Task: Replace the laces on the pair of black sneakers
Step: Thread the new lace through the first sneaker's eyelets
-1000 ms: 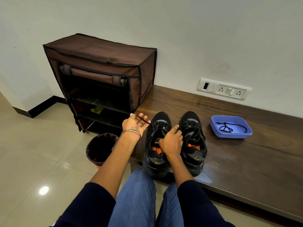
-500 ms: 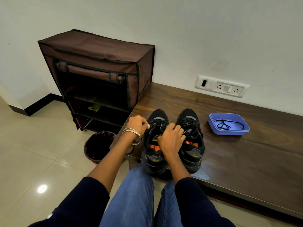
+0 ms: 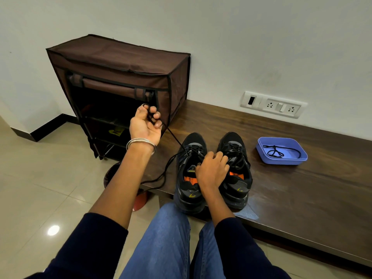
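Near the front left corner of the wooden bench (image 3: 281, 178), we have the pair of black sneakers side by side, heels toward us and toes toward the wall. Our left hand (image 3: 145, 123) is raised above and to the left of the bench's left edge, with its fingers curled around a black lace (image 3: 174, 137). That lace runs taut down and to the right to the eyelets of the left sneaker (image 3: 189, 178). A slack length of the same lace loops out from the shoe's left side and hangs over the bench's left edge. A metal bangle (image 3: 141, 142) circles the left wrist.

Our right hand (image 3: 211, 168) rests on the collar and tongue area between the two shoes, fingers bent over the left sneaker's opening and gripping it. The right sneaker (image 3: 235, 170), just beside it, has its lace in place.

Farther right along the bench, well apart from the shoes, sits a blue tray (image 3: 302, 158) with another black lace (image 3: 275, 153) lying loosely coiled inside. Beyond the bench's left end stands a brown fabric shoe rack (image 3: 120, 65) on the tiled floor, and a dark bin (image 3: 109, 174) sits below the bench's left edge, partly hidden by our forearm.
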### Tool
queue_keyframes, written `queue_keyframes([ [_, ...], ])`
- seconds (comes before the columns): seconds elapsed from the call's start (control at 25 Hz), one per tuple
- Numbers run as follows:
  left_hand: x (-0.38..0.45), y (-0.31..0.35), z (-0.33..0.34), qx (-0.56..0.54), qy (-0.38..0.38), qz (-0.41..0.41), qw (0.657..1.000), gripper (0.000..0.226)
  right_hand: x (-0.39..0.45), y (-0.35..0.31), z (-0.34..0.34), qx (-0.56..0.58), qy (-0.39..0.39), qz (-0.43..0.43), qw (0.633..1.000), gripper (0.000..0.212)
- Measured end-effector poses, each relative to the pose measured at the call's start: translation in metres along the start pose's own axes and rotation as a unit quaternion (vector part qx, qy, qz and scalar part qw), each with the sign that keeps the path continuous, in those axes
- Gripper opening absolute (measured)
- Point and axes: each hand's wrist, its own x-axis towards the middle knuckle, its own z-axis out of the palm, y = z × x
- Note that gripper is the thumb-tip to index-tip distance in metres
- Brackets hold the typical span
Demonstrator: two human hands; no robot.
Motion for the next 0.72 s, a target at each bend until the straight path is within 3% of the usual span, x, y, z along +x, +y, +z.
queue_keyframes([
  [0.08, -0.001, -0.002, -0.004, 0.180, 0.017, 0.003, 0.984, 0.025, -0.001, -0.001, 0.000, 0.031, 0.007, 0.005, 0.999, 0.038],
  [0.12, -0.002, -0.009, -0.010, 0.293, 0.031, 0.008, 0.956, 0.024, -0.002, -0.001, -0.001, 0.059, 0.011, 0.004, 0.998, 0.043],
  [0.24, -0.009, -0.041, -0.035, 0.582, 0.041, 0.036, 0.811, 0.028, -0.003, 0.000, -0.003, 0.154, -0.005, 0.010, 0.988, 0.067],
  [0.32, -0.014, -0.059, -0.049, 0.696, -0.001, 0.026, 0.718, 0.038, -0.002, 0.000, -0.005, 0.174, -0.029, 0.027, 0.984, 0.073],
  [0.4, -0.017, -0.072, -0.056, 0.739, -0.040, 0.008, 0.672, 0.037, 0.000, 0.001, -0.004, 0.163, -0.056, 0.043, 0.984, 0.064],
  [0.48, -0.018, -0.078, -0.056, 0.742, -0.057, 0.008, 0.668, 0.025, 0.001, 0.001, -0.004, 0.146, -0.072, 0.052, 0.985, 0.048],
  [0.56, -0.019, -0.080, -0.056, 0.721, -0.066, 0.030, 0.689, 0.017, 0.002, 0.001, -0.004, 0.143, -0.085, 0.060, 0.984, 0.042],
  [0.64, -0.018, -0.076, -0.053, 0.678, -0.060, 0.042, 0.731, 0.018, 0.003, 0.001, -0.004, 0.144, -0.090, 0.066, 0.983, 0.039],
  [0.72, -0.017, -0.069, -0.047, 0.594, -0.031, 0.039, 0.803, 0.022, 0.003, 0.000, -0.004, 0.138, -0.092, 0.066, 0.984, 0.037],
])
